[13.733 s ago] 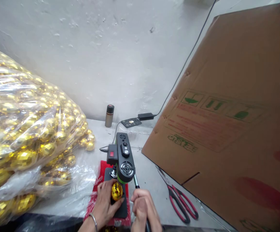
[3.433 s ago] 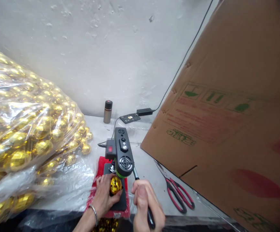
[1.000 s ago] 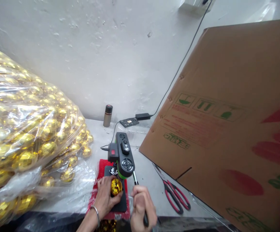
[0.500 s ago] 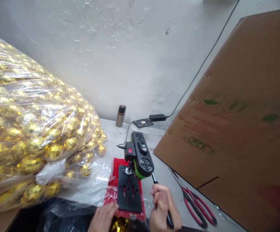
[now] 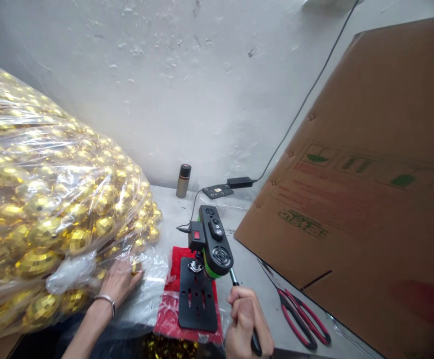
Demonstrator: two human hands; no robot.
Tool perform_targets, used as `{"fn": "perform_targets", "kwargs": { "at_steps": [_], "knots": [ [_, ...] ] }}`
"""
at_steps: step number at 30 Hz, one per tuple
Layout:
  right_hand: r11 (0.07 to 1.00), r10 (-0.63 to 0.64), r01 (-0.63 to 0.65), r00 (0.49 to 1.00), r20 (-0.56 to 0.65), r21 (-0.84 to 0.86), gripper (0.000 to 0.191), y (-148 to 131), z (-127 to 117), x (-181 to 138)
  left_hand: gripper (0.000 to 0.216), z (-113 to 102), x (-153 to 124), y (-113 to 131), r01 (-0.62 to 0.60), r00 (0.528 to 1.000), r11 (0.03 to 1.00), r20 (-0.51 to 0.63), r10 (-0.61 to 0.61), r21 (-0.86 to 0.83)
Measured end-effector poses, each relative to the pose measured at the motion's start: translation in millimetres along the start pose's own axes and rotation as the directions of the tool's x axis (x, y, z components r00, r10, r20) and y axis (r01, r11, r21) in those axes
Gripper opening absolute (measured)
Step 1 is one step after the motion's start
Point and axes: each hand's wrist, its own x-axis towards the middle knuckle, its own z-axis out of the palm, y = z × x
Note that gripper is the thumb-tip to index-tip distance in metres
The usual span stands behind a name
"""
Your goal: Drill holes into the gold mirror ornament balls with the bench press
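A small black and green bench drill press [image 5: 217, 244] stands on a red cloth [image 5: 168, 314], its flat slotted base plate [image 5: 198, 314] towards me. My right hand [image 5: 247, 321] is closed round the black grip of its lever [image 5: 255, 344]. At the mouth of a big clear plastic bag [image 5: 71, 271] on the left, my left hand [image 5: 121, 279] reaches among shiny gold faceted balls [image 5: 45, 262]. Its thumb stands apart from the fingers beside one gold ball; the fingertips are partly hidden by balls and plastic.
Red-and-black handled scissors [image 5: 303, 319] lie right of the press, beside a large cardboard box [image 5: 344, 199]. A small bottle [image 5: 183, 181], a black power adapter [image 5: 240, 182] and its cable are near the wall. More gold pieces [image 5: 170, 347] show below the table edge.
My left hand has left the front of the base plate and moved left to the bag. The gold ball beside it there is gone from view. My right hand stays on the lever.
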Motion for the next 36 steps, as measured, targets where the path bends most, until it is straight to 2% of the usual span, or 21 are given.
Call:
{"fn": "perform_targets", "kwargs": {
  "at_steps": [2, 3, 4, 6, 8, 10, 12, 16, 18, 20, 22, 24, 26, 29, 32, 36],
  "knots": [
    [1.0, 0.007, -0.007, 1.0, 0.0, -0.003, 0.038, -0.4, 1.0, 0.2, 0.039, 5.6, -15.2, 11.6, 0.052, 0.998, 0.95, -0.013, -0.059, -0.306],
    [1.0, 0.004, -0.004, 1.0, -0.003, 0.002, 0.038, -0.7, 1.3, 0.4, 0.047, 9.2, -23.7, 19.3, 0.106, 0.993, 0.863, 0.003, -0.121, -0.494],
    [1.0, 0.0, 0.0, 1.0, -0.006, 0.008, 0.038, -1.1, 1.4, 0.7, 0.056, 13.6, -32.4, 28.2, 0.17, 0.982, 0.728, 0.048, -0.185, -0.665],
    [1.0, -0.002, 0.002, 1.0, 0.005, 0.015, 0.037, -2.6, 0.9, 2.0, 0.069, 24.1, -48.7, 47.9, 0.301, 0.942, 0.374, 0.212, -0.262, -0.877],
    [1.0, 0.007, -0.007, 0.999, 0.032, 0.008, 0.035, -4.9, -0.4, 4.3, 0.068, 35.0, -61.3, 67.7, 0.43, 0.875, 0.002, 0.417, -0.247, -0.903],
    [1.0, 0.025, -0.025, 0.998, 0.064, 0.0, 0.034, -7.6, -2.3, 7.4, 0.057, 43.8, -68.6, 84.9, 0.518, 0.795, -0.273, 0.574, -0.195, -0.811],
    [0.999, 0.038, -0.039, 0.995, 0.093, 0.004, 0.034, -10.4, -4.3, 11.4, 0.044, 49.0, -70.2, 98.0, 0.547, 0.741, -0.415, 0.651, -0.165, -0.727],
    [0.999, 0.043, -0.045, 0.984, 0.174, 0.012, 0.033, -16.6, -8.4, 21.3, 0.022, 48.8, -61.7, 113.5, 0.536, 0.702, -0.505, 0.689, -0.179, -0.677],
    [0.999, 0.037, -0.039, 0.976, 0.216, 0.006, 0.032, -19.4, -9.8, 26.2, 0.013, 46.9, -56.6, 117.7, 0.525, 0.691, -0.517, 0.693, -0.204, -0.676],
    [0.999, 0.03, -0.032, 0.97, 0.24, 0.002, 0.031, -21.3, -10.2, 29.6, 0.011, 47.2, -53.5, 119.7, 0.504, 0.711, -0.503, 0.668, -0.219, -0.702],
    [1.0, 0.019, -0.02, 0.97, 0.242, -0.001, 0.031, -22.2, -9.7, 31.4, 0.014, 51.8, -52.7, 118.9, 0.464, 0.774, -0.456, 0.598, -0.208, -0.759],
    [1.0, 0.011, -0.008, 0.971, 0.237, -0.012, 0.031, -22.9, -8.8, 32.5, 0.03, 61.5, -52.8, 115.6, 0.421, 0.836, -0.368, 0.512, -0.198, -0.829],
    [1.0, 0.006, 0.001, 0.972, 0.236, -0.026, 0.031, -24.1, -8.1, 34.0, 0.051, 74.3, -52.4, 111.0, 0.391, 0.875, -0.214, 0.434, -0.213, -0.895],
    [0.999, 0.017, -0.007, 0.965, 0.263, -0.04, 0.031, -26.6, -8.8, 37.9, 0.069, 92.8, -50.9, 106.3, 0.333, 0.917, 0.125, 0.29, -0.274, -0.935],
    [0.999, 0.033, -0.022, 0.957, 0.288, -0.043, 0.031, -27.7, -10.6, 41.0, 0.066, 103.8, -51.4, 106.9, 0.238, 0.961, 0.394, 0.156, -0.23, -0.888],
    [0.999, 0.037, -0.026, 0.957, 0.287, -0.043, 0.031, -26.0, -11.9, 40.1, 0.057, 109.9, -56.9, 109.5, 0.169, 0.985, 0.661, 0.108, -0.133, -0.731]
  ]
}}
